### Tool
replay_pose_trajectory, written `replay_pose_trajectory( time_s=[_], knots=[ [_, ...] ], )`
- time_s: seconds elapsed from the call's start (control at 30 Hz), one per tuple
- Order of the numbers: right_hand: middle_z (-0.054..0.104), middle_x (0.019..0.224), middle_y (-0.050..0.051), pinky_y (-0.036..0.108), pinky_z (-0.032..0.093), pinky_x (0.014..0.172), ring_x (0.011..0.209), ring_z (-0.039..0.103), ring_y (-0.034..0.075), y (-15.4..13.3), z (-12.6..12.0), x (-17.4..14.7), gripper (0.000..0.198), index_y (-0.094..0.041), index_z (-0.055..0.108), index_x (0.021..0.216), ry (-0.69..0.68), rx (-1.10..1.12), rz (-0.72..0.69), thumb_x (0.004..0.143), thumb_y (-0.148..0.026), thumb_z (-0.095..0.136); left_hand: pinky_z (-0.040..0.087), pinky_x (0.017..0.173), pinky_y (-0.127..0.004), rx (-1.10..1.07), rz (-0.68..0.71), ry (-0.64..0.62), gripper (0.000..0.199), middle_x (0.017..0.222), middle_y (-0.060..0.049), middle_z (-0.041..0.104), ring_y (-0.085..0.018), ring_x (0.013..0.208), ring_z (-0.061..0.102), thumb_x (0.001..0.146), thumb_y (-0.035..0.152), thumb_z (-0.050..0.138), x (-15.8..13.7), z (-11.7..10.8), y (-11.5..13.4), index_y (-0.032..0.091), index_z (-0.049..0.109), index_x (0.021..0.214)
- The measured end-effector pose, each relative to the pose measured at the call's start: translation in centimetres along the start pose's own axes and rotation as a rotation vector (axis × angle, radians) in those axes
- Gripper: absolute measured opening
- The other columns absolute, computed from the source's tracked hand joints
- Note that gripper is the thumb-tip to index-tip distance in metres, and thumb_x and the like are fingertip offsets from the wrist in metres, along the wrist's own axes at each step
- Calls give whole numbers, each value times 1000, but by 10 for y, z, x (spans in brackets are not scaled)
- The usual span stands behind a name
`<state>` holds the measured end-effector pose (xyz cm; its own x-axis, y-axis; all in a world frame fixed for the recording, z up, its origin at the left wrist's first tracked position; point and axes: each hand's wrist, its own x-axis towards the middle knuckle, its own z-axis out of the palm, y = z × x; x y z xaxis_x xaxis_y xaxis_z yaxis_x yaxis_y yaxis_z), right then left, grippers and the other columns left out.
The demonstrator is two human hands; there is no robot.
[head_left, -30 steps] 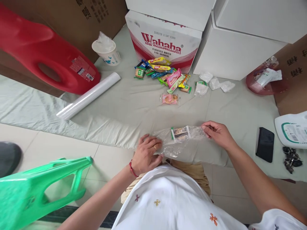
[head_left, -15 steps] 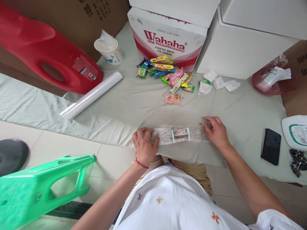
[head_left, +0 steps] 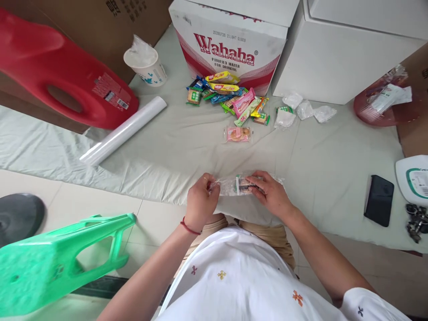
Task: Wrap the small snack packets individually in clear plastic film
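A clear plastic film [head_left: 228,187] lies stretched along the table's front edge, with a small packaged biscuit [head_left: 241,183] on or under it; which one I cannot tell. My left hand [head_left: 202,200] is closed, pinching the film's left end between thumb and fingers. From the right, my right hand [head_left: 272,194] reaches over the biscuit packet, thumb and fingers gripping its right part and hiding it. Beyond my hands lies a pink biscuit packet [head_left: 238,133]. Farther back is a pile of colourful snack packets [head_left: 230,96], and several film-wrapped packets [head_left: 305,110] lie to its right.
A roll of plastic film [head_left: 123,130] lies on the left, beside a red jug [head_left: 76,84] and a paper cup [head_left: 149,67]. White boxes [head_left: 230,49] stand at the back. A phone [head_left: 379,200] and keys [head_left: 416,223] are on the right. A green stool [head_left: 67,258] stands below left.
My right hand has moved left from the film's right end onto the biscuit packet. My left hand has turned from lying flat on the film to pinching its end.
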<state>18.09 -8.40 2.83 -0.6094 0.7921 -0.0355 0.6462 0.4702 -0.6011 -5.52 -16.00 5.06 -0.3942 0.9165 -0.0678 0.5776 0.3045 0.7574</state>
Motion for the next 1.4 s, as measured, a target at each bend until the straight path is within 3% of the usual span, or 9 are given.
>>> replay_pose_trajectory(
  time_s=[0.13,0.27,0.5,0.6,0.7,0.83,1.0,1.23,1.4],
  knots=[
    [63,131,8,39,60,86,98,69,22,1,0,3,36,-31,67,135,-1,107,27,101,-34,54,42,55,-25,-398,-88,-251,15,66,4,55,-13,58,52,92,37,60,10,15,38,22,59,89],
    [61,135,12,39,59,82,91,67,21,5,-10,3,52,-27,56,146,9,201,26,94,-28,60,53,73,-31,-283,131,-410,27,79,-3,64,-17,77,64,97,28,48,15,52,55,20,71,86],
    [64,127,13,44,55,84,97,64,28,31,-35,-18,53,-23,55,145,173,-58,255,94,-36,60,55,81,-30,61,437,-301,48,111,-8,65,-19,98,65,92,6,41,-3,77,36,23,70,125],
    [66,98,12,47,53,87,99,59,33,40,-35,-24,31,-21,71,115,116,-144,260,91,-40,64,52,76,-29,151,428,-272,51,113,-6,67,-19,98,64,96,7,40,-7,75,38,27,60,139],
    [64,93,10,46,51,89,99,57,30,41,-37,-25,20,-23,70,88,189,-54,244,92,-41,62,50,75,-31,219,422,-247,39,116,-7,68,-21,101,62,99,13,46,-6,71,41,26,65,130],
    [66,112,9,37,51,81,95,62,24,34,-41,-27,32,-22,68,104,281,191,360,92,-52,63,48,75,-34,307,483,-218,31,117,-9,65,-24,103,56,99,18,50,-3,67,37,28,74,117],
    [66,78,1,29,44,65,68,56,16,17,-35,-24,36,-20,70,94,241,408,540,87,-55,70,46,94,-46,321,451,-133,30,121,-11,59,-31,118,48,93,19,61,-4,71,34,33,77,114],
    [66,80,3,29,47,69,73,60,17,-34,-11,13,22,-21,70,85,374,374,316,95,-38,60,49,95,-48,193,400,-154,20,122,-13,58,-29,112,56,92,19,58,0,82,32,21,74,103],
    [67,103,10,35,54,80,90,65,22,-50,11,15,33,-19,69,120,262,169,160,104,-36,46,54,99,-42,-212,321,-141,21,125,-14,55,-25,116,60,84,15,61,3,78,9,18,65,104]
  ],
)
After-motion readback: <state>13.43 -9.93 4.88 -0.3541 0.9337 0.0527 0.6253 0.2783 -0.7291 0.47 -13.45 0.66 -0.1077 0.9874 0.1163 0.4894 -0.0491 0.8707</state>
